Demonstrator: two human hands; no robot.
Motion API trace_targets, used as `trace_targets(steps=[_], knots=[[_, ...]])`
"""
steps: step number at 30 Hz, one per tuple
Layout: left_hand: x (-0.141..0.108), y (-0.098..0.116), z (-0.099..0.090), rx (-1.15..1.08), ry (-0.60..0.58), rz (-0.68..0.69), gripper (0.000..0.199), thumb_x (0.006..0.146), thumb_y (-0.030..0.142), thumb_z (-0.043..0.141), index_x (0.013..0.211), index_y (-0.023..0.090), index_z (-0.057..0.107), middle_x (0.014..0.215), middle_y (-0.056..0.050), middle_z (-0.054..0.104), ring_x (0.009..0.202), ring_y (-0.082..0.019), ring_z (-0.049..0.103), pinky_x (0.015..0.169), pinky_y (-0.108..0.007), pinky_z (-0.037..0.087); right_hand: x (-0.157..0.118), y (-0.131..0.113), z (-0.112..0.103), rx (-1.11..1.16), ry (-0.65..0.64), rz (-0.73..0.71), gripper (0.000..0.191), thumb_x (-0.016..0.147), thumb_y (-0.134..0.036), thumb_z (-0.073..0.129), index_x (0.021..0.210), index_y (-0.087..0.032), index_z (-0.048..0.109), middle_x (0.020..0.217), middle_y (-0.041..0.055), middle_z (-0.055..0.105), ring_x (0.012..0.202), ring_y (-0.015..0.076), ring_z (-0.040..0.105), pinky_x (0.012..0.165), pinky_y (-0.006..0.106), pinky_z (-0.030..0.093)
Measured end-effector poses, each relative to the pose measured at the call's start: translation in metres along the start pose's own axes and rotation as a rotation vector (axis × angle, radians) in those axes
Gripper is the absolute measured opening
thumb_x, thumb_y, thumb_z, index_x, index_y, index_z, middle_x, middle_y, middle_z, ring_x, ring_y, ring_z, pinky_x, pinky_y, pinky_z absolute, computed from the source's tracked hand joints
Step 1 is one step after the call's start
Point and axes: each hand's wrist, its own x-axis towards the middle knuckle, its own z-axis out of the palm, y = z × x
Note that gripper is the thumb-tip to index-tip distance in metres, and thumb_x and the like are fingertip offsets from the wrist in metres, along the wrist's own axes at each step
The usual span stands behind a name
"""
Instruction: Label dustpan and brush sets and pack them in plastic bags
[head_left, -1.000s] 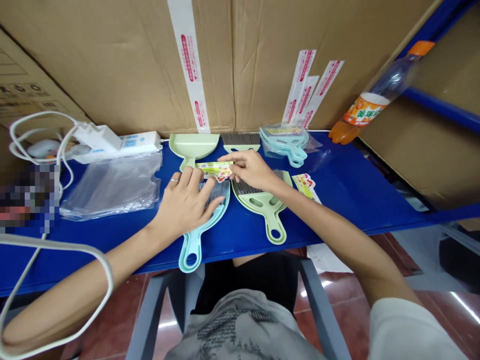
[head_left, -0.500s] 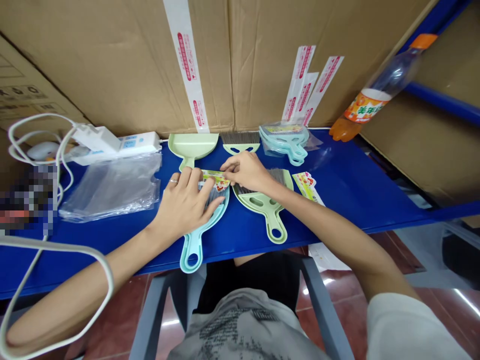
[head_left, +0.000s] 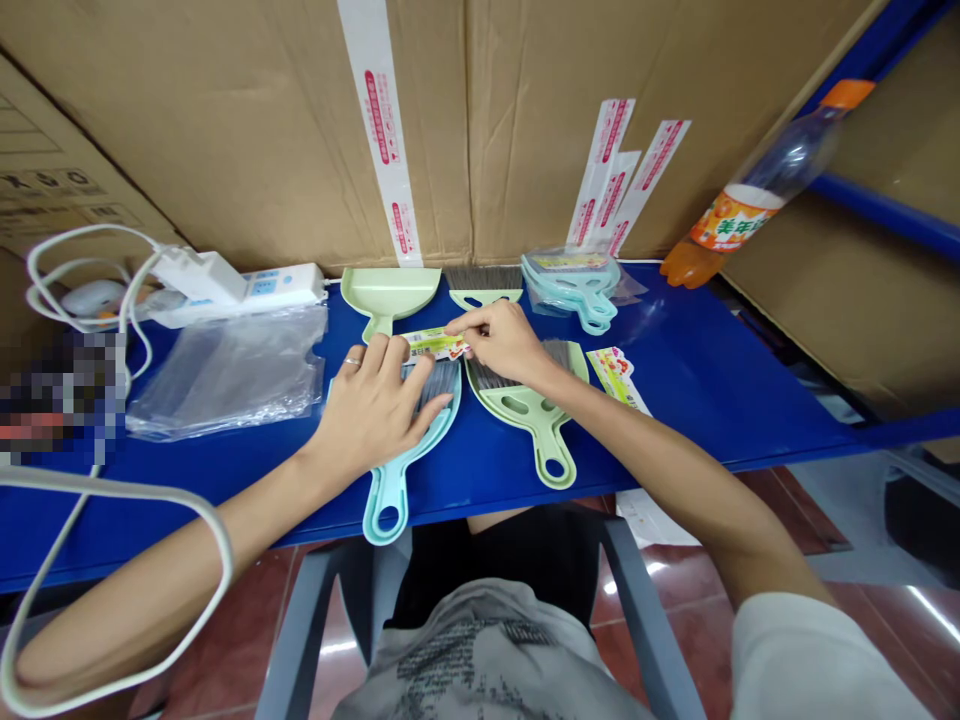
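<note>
A light-blue dustpan [head_left: 388, 490] with a grey-bristled brush nested in it lies near the table's front edge, handle towards me. My left hand [head_left: 375, 400] rests over its left part, fingers curled over the far rim and thumb across the brush. A colourful printed label card [head_left: 435, 343] is slightly raised at the far edge of this set. Its right end is pinched by my right hand [head_left: 504, 338]; its left end reaches the left fingers. Right of this lies a green dustpan-and-brush set [head_left: 551, 440], with another label card [head_left: 616, 375] beside it.
Behind are a green dustpan [head_left: 390, 290], a green brush [head_left: 484, 280] and a bagged blue set [head_left: 574, 285]. Clear plastic bags [head_left: 232, 380] and a power strip [head_left: 277, 285] lie left, with a white cable [head_left: 202, 510] near my left arm. An orange drink bottle [head_left: 757, 200] appears at right.
The label card has shifted up and away from the bristles, showing more of its face. My right index finger now stretches along its edge. The left hand stays nearly still.
</note>
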Motion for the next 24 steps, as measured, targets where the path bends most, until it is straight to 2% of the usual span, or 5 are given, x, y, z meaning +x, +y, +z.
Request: trace_targets(steps=[4,8,14,18,24], knots=[[0.0,0.0,-0.001,-0.059,-0.002,-0.01,0.049,0.11,0.055,0.045,0.122,0.016,0.071,0.119,-0.025,0.066,0.111,-0.044,0.061,0.088,-0.053,0.048,0.0,0.003,0.01,0.353,-0.115,0.101,0.036,0.092,0.003,0.057,0.099,-0.013,0.089,0.084,0.0074,0.084,0.05,0.0115,0.067,0.054,0.025,0.058],[-0.001,0.0,-0.001,-0.054,-0.008,-0.014,0.047,0.11,0.054,0.046,0.118,0.016,0.071,0.118,-0.024,0.066,0.111,-0.043,0.061,0.09,-0.053,0.048,-0.001,0.005,0.018,0.352,-0.196,0.088,0.034,0.09,0.007,0.061,0.096,-0.014,0.087,0.082,0.0033,0.084,0.051,0.0084,0.068,0.052,0.018,0.058],[-0.001,0.001,-0.001,-0.054,-0.008,-0.029,0.048,0.109,0.055,0.047,0.122,0.015,0.071,0.118,-0.024,0.066,0.115,-0.044,0.061,0.093,-0.053,0.047,0.004,0.011,0.013,0.485,-0.051,0.028,0.027,0.095,-0.002,0.065,0.097,-0.015,0.088,0.118,0.0097,0.085,0.053,0.0067,0.066,0.05,0.021,0.056],[0.0,0.001,-0.002,0.004,0.005,-0.01,0.047,0.11,0.055,0.047,0.117,0.016,0.071,0.116,-0.022,0.067,0.11,-0.041,0.062,0.089,-0.051,0.048,0.001,0.01,0.016,0.386,-0.169,0.043,0.033,0.093,0.003,0.06,0.099,-0.014,0.088,0.098,0.0081,0.086,0.052,0.009,0.067,0.051,0.021,0.056],[0.0,0.001,-0.002,0.004,-0.001,0.002,0.047,0.11,0.054,0.045,0.119,0.016,0.071,0.112,-0.023,0.066,0.107,-0.042,0.061,0.085,-0.052,0.049,-0.007,0.006,0.015,0.167,-0.288,-0.061,0.045,0.086,0.008,0.055,0.104,-0.015,0.088,0.068,-0.0015,0.077,0.051,0.0089,0.064,0.056,0.019,0.051]])
